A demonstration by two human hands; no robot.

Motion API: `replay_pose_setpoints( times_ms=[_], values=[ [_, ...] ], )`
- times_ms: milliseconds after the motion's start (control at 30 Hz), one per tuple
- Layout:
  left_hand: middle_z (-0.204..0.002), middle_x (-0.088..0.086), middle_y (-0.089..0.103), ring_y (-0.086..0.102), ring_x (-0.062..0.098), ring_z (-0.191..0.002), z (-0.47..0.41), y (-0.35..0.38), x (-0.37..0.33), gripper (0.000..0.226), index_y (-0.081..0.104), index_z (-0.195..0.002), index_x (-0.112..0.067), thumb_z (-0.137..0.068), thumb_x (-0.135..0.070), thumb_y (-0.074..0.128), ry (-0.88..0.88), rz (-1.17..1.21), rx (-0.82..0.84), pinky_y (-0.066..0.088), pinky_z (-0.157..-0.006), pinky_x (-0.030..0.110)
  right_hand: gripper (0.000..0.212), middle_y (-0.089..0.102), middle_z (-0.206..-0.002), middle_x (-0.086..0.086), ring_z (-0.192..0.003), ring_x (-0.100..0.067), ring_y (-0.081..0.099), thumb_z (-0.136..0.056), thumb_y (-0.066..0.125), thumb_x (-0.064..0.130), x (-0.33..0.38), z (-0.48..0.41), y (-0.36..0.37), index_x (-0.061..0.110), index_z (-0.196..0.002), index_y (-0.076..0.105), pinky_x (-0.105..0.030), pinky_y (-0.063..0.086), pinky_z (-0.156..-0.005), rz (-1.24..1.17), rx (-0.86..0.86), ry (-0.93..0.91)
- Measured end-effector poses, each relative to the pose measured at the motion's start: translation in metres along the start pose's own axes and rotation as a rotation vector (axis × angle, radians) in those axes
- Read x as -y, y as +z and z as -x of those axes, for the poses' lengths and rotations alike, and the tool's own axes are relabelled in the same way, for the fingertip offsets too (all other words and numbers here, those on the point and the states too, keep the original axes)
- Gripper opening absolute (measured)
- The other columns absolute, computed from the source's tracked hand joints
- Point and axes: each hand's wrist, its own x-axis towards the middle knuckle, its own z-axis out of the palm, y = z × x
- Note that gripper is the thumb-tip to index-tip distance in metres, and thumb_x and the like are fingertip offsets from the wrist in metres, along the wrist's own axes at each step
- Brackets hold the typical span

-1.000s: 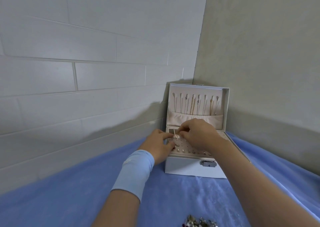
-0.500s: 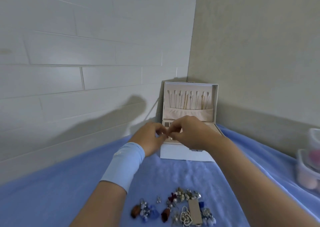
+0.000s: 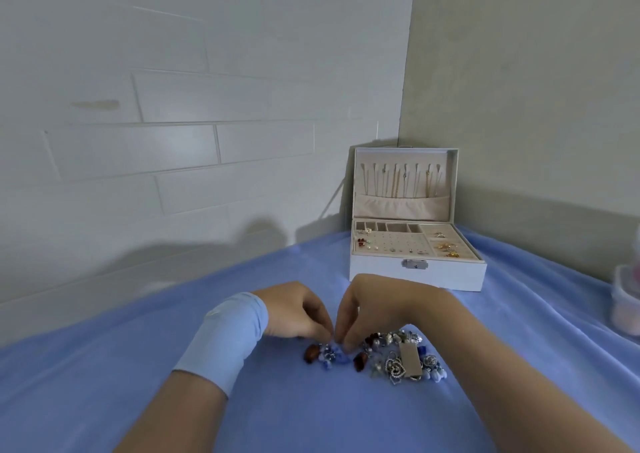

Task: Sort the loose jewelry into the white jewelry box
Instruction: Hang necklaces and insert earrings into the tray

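L hand (image 3: 294, 310) & R hand (image 3: 377, 303) are low over the blue cloth (image 3: 311, 414), fingers curled, tips meeting at the left edge of the loose jewelry pile (image 3: 398, 357), by the blue beads (image 3: 334, 358); can't tell if they pinch a piece. White jewelry box (image 3: 415, 276) sits well behind, open, lid upright w/ necklaces (image 3: 398, 182) hanging.

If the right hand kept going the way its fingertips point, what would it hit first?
The right hand points down at the blue beaded piece at the left edge of the jewelry pile; it would likely meet that first, if not touching already.
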Motion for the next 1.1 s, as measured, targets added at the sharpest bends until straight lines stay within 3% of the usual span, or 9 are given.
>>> replay_pose_setpoints(
  times_ms=[100, 267, 433, 567, 667, 767, 833, 900, 1100],
  values=[
    [-0.095, -0.020, 0.072, 0.063, -0.003, -0.097, 0.005, -0.005, 0.004, 0.009, 0.073, -0.081, -0.052, -0.071, -0.053, 0.073, 0.004, -0.024, 0.041, 0.047, -0.097, 0.024, 0.011, 0.070, -0.068, 0.016, -0.062, 0.003, 0.058, -0.076, 0.085, 0.028, -0.005, -0.002, 0.003, 0.031, -0.086, 0.081, -0.018, 0.048, -0.063, -0.073, -0.043, -0.031],
    [-0.081, -0.033, 0.069, 0.060, -0.012, -0.088, 0.007, -0.006, 0.008, 0.008, 0.076, -0.083, -0.045, -0.076, -0.044, 0.078, 0.033, -0.033, 0.067, 0.046, -0.095, 0.019, 0.008, 0.078, -0.087, 0.005, -0.069, -0.008, 0.062, -0.083, 0.079, 0.028, -0.017, -0.002, -0.001, 0.030, -0.091, 0.081, -0.030, 0.055, -0.072, -0.269, -0.076, -0.053],
    [-0.093, -0.008, 0.076, 0.068, 0.005, -0.087, 0.002, -0.006, 0.012, 0.005, 0.075, -0.085, -0.038, -0.080, -0.037, 0.076, 0.061, 0.028, 0.032, 0.052, -0.089, 0.025, 0.015, 0.077, -0.089, 0.007, -0.061, -0.007, 0.059, -0.094, 0.066, 0.022, -0.020, 0.000, 0.000, 0.022, -0.103, 0.079, -0.022, 0.044, -0.057, -0.340, -0.080, -0.068],
    [-0.089, 0.000, 0.076, 0.066, 0.009, -0.074, 0.002, -0.005, 0.014, 0.004, 0.066, -0.092, -0.023, -0.089, -0.022, 0.069, 0.074, 0.228, 0.010, 0.050, -0.066, 0.022, 0.018, 0.076, -0.088, 0.002, -0.061, -0.013, 0.056, -0.095, 0.064, 0.020, -0.024, -0.002, 0.002, 0.025, -0.107, 0.077, -0.020, 0.040, -0.050, -0.422, -0.162, -0.076],
    [-0.086, -0.003, 0.075, 0.069, 0.011, -0.074, 0.000, -0.005, 0.014, 0.003, 0.062, -0.097, -0.019, -0.094, -0.018, 0.064, 0.082, 0.360, -0.042, 0.052, -0.065, 0.022, 0.013, 0.076, -0.083, 0.004, -0.058, -0.011, 0.053, -0.095, 0.067, 0.022, -0.027, -0.002, -0.002, 0.023, -0.099, 0.079, -0.019, 0.040, -0.051, -0.435, -0.222, -0.079],
    [-0.086, 0.001, 0.073, 0.069, 0.016, -0.073, -0.005, -0.006, 0.013, 0.012, 0.061, -0.109, -0.014, -0.097, -0.015, 0.060, 0.079, 0.559, -0.107, 0.055, -0.067, 0.025, 0.009, 0.065, -0.059, 0.005, -0.052, -0.008, 0.050, -0.088, 0.075, 0.018, -0.029, -0.001, -0.009, 0.019, -0.095, 0.080, -0.019, 0.041, -0.052, -0.441, -0.266, -0.086],
    [-0.087, 0.004, 0.071, 0.069, 0.019, -0.074, -0.013, -0.012, 0.009, 0.018, 0.061, -0.115, -0.015, -0.098, -0.013, 0.057, 0.099, 0.714, -0.145, 0.056, -0.069, 0.028, 0.009, 0.069, -0.063, 0.001, -0.049, -0.009, 0.050, -0.088, 0.075, 0.014, -0.033, -0.001, -0.020, 0.018, -0.095, 0.080, -0.015, 0.040, -0.049, -0.464, -0.322, -0.088],
    [-0.089, 0.006, 0.068, 0.067, 0.018, -0.073, -0.024, -0.022, 0.003, 0.016, 0.066, -0.111, -0.016, -0.100, -0.013, 0.055, 0.119, 0.792, -0.211, 0.056, -0.070, 0.029, 0.011, 0.076, -0.078, -0.001, -0.052, -0.012, 0.053, -0.090, 0.074, 0.016, -0.040, -0.001, -0.034, 0.023, -0.094, 0.081, -0.014, 0.041, -0.049, -0.479, -0.402, -0.078],
    [-0.083, 0.003, 0.066, 0.063, 0.014, -0.069, -0.067, -0.052, -0.030, 0.014, 0.070, -0.094, -0.011, -0.099, -0.012, 0.057, 0.238, 0.883, -0.312, 0.056, -0.067, 0.024, 0.009, 0.060, -0.046, 0.009, -0.038, -0.006, 0.045, -0.090, 0.075, 0.016, -0.068, -0.012, -0.077, 0.021, -0.097, 0.077, -0.016, 0.039, -0.043, -0.560, -0.676, 0.003]
  ],
)
